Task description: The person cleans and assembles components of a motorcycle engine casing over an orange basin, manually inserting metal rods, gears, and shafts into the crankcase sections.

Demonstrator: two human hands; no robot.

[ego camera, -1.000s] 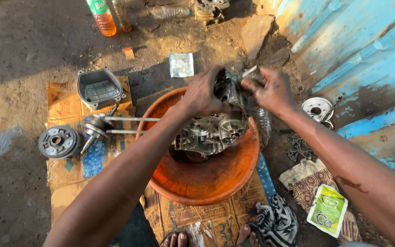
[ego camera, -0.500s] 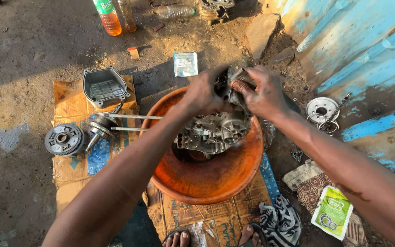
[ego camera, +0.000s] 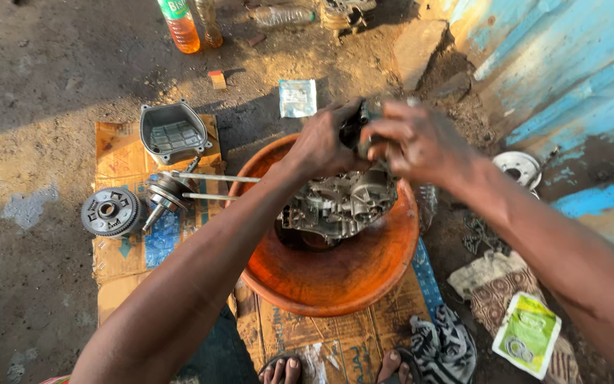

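A small dark metal part (ego camera: 361,131) is gripped between both hands above the far rim of an orange basin (ego camera: 335,281). The left hand (ego camera: 325,142) is clenched around its left side, and the right hand (ego camera: 417,142) is closed over its right side with the fingers curled; most of the part is covered by them, so its shape cannot be made out.

Directly below, a grey engine casing (ego camera: 339,203) is seen lying in the basin, tilted against the far wall. The basin is set on flattened cardboard (ego camera: 119,160) spread over bare, sunlit dirt ground (ego camera: 37,85), beside a blue painted wall (ego camera: 570,64).

On the cardboard to the left, a grey metal cover (ego camera: 172,133), a crankshaft with long rods (ego camera: 168,190) and a round toothed gear (ego camera: 110,211) are laid out. An orange drink bottle (ego camera: 179,25) is cut off at the top edge. A green packet (ego camera: 527,333) is seen on patterned cloth at the right, and bare toes at the bottom edge.
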